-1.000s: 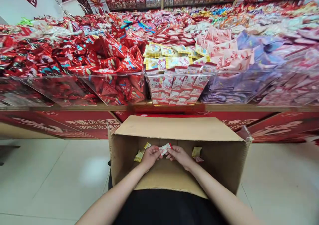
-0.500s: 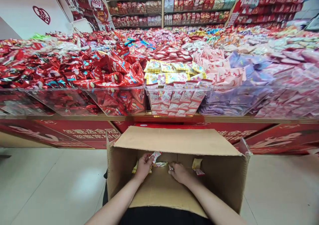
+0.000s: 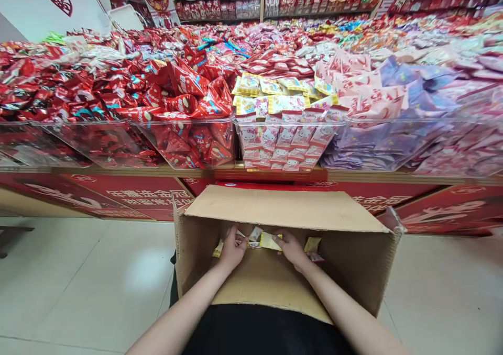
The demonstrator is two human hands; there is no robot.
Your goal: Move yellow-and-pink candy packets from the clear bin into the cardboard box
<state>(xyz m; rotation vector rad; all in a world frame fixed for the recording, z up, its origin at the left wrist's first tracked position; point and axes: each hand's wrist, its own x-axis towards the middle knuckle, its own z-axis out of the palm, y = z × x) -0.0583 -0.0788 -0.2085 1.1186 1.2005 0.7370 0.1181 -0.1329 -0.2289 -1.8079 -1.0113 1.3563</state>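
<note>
Both my hands reach into an open cardboard box [image 3: 271, 208]. My left hand [image 3: 234, 247] is closed on a small wrapped packet, mostly hidden by the fingers. The fingers of my right hand [image 3: 291, 249] pinch the right end of a yellow and white packet [image 3: 270, 241]. Between the hands, a pale packet [image 3: 255, 234] lies at the inner wall of the box. Another yellow packet [image 3: 313, 244] rests to the right of my right hand, with a pink one beside it. One more yellow packet [image 3: 218, 248] shows left of my left hand.
Behind the box runs a counter edge [image 3: 393, 178] with clear bins of wrapped snacks. A bin of pink and white packets [image 3: 288, 140], topped with yellow ones, stands directly behind the box. Shelves of red packets line the back.
The view has tilted down slightly. A yellow and white packet now shows in my right hand's fingers. The white packet raised by my left hand is now lower and mostly covered.
</note>
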